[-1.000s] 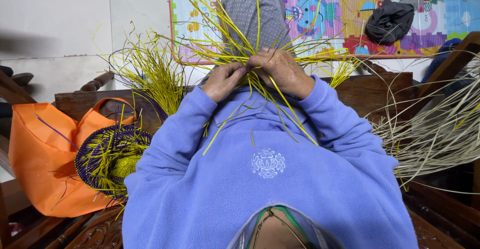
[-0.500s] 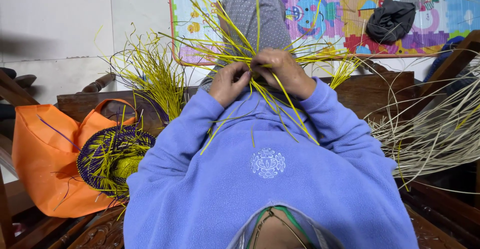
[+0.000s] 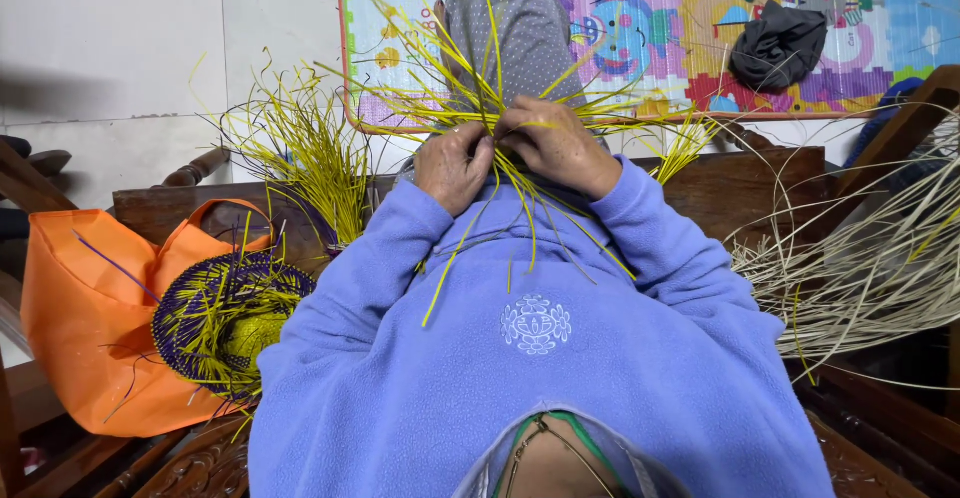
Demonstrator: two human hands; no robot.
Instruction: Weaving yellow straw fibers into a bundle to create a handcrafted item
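I hold a bunch of thin yellow-green strips [image 3: 470, 93] in front of my chest. My left hand [image 3: 452, 166] and my right hand [image 3: 556, 144] are both closed on the strips where they cross, the knuckles nearly touching. Loose strip ends fan upward past my grey-clad knee [image 3: 505, 18] and hang down over my lilac fleece top [image 3: 520, 328]. What lies between the fingers themselves is hidden.
An orange bag [image 3: 85, 308] lies at the left with a purple-and-yellow woven round piece [image 3: 225, 323] on it. More yellow strips [image 3: 305, 158] stand behind it. A pile of pale dry strips [image 3: 860, 258] is at the right. A colourful foam mat [image 3: 640, 28] with a dark cloth [image 3: 780, 43] lies ahead.
Both hands stay on the strip bunch; they have drawn a little closer together and their fingers have shifted on the strips. Nothing else has moved.
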